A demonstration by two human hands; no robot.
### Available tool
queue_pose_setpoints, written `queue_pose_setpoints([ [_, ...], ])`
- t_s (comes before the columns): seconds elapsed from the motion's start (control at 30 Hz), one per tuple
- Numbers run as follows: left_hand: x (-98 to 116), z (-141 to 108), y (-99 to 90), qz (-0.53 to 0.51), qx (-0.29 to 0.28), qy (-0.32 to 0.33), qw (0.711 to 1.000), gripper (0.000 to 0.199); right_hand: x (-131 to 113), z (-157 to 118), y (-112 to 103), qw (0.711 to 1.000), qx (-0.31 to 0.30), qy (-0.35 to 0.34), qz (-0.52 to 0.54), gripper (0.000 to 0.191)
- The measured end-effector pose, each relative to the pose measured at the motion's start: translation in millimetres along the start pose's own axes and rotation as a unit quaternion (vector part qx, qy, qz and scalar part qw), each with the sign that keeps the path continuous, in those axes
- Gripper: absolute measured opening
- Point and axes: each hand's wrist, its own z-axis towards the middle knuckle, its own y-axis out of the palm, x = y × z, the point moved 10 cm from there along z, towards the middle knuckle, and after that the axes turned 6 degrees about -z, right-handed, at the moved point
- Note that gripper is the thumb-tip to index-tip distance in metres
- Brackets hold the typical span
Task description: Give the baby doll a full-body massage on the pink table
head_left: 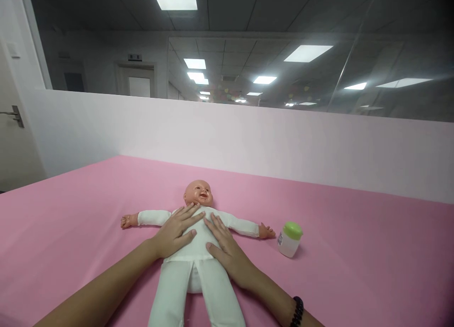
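Observation:
A baby doll point(194, 270) with a white cloth body lies on its back, its head towards the wall and its arms stretched out to both sides. My left hand point(177, 231) rests flat on the left of its chest, fingers apart, the fingertips just below the chin. On the right of the chest and belly lies my right hand point(229, 251), also spread open. Neither hand is closed round anything. To the right of the doll's hand stands a small clear jar point(289, 244) with a green lid.
The doll and jar are on a pink padded surface point(347, 265). Behind it runs a low white wall point(248, 138) with a dark window point(248, 57) above. A door point(16, 142) with a metal handle is at the far left. A black beaded bracelet circles my right wrist.

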Motion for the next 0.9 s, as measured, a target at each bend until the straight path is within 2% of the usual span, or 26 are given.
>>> queue_pose_setpoints([
  [0.1,-11,-3,-10.6,0.012,0.083,-0.059,0.995,0.051,15,-1,-6,0.997,0.047,0.053,0.011,0.075],
  [0.17,-12,-7,-20.9,0.024,0.151,-0.066,0.986,0.043,20,-2,-15,0.993,0.106,0.06,0.004,0.074],
  [0.23,-8,-12,-30.9,0.04,0.213,-0.049,0.975,0.034,18,-4,-26,0.985,0.168,0.036,-0.014,0.061],
  [0.3,3,-16,-36.9,0.035,0.248,0.001,0.968,0.03,10,-6,-31,0.98,0.195,-0.015,-0.023,0.044],
  [0.37,17,-16,-37.7,-0.002,0.243,0.068,0.968,0.028,-2,-6,-26,0.983,0.169,-0.075,-0.016,0.039],
  [0.43,27,-12,-33.5,-0.046,0.199,0.118,0.972,0.028,-12,-7,-18,0.987,0.113,-0.114,-0.008,0.043],
  [0.53,31,-4,-23.8,-0.07,0.116,0.12,0.983,0.033,-16,-7,-6,0.993,0.035,-0.113,-0.004,0.048],
  [0.63,27,0,-17.9,-0.073,0.075,0.099,0.99,0.038,-9,-5,-3,0.997,0.015,-0.071,-0.008,0.054],
  [0.73,19,0,-17.5,-0.052,0.093,0.072,0.992,0.043,3,-4,-5,0.999,0.038,-0.017,-0.012,0.062],
  [0.83,10,-5,-25.2,-0.021,0.164,0.03,0.986,0.037,8,-4,-12,0.995,0.089,0.001,-0.034,0.065],
  [0.9,8,-10,-34.1,-0.013,0.223,0.015,0.975,0.031,8,-6,-20,0.989,0.139,-0.007,-0.054,0.061],
])
